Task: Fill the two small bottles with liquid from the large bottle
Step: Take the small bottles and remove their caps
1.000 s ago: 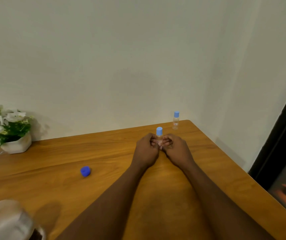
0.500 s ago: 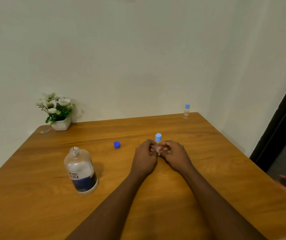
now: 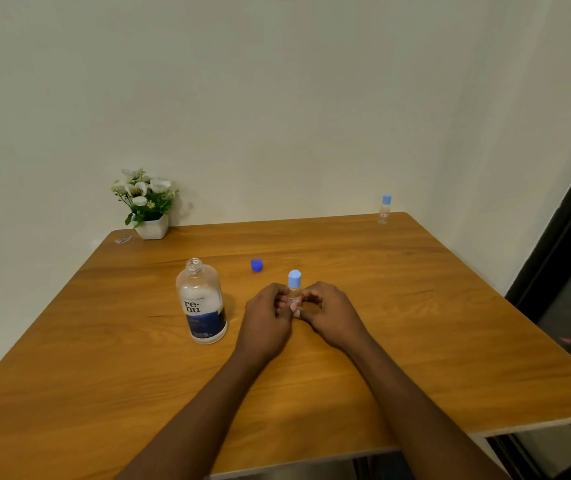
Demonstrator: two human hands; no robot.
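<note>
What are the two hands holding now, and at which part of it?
Both the left hand and the right hand hold the small bottle by its clear body, below its light blue cap.

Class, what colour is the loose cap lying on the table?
Dark blue: the loose cap, clearest in the head view.

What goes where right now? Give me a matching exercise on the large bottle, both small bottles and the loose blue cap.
Things:
1. large bottle
2. near small bottle
3. far small bottle
4. loose blue cap

States:
A. capped, far right corner of the table
B. lying alone on the wood
C. uncapped, standing upright
D. capped, held between left hand and right hand

Pairs: 1-C, 2-D, 3-A, 4-B
</note>
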